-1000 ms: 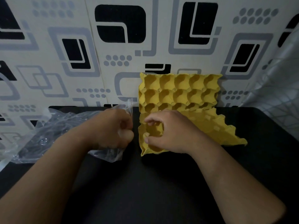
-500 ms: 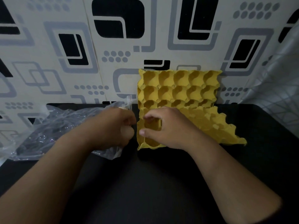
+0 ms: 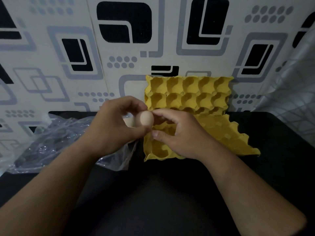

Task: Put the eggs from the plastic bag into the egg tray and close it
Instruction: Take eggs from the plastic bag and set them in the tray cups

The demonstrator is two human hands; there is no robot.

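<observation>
A pale brown egg point(image 3: 146, 118) is pinched between the fingers and thumb of my left hand point(image 3: 113, 127), just left of the yellow egg tray point(image 3: 226, 133). A second egg point(image 3: 128, 122) shows partly behind the first, inside my left palm. My right hand point(image 3: 183, 136) rests over the tray's near left cups, its fingertips touching the held egg. The tray's lid point(image 3: 187, 92) stands upright against the wall. The visible cups hold nothing. The clear plastic bag point(image 3: 51, 138) lies crumpled to the left, under my left forearm.
The black table point(image 3: 156, 193) runs to the patterned wall point(image 3: 119, 48) behind. A pale, grid-patterned plastic sheet point(image 3: 293, 92) hangs at the right edge.
My left hand has come up out of the bag with an egg and moved right toward the tray. My right hand has lifted its fingers to meet the egg.
</observation>
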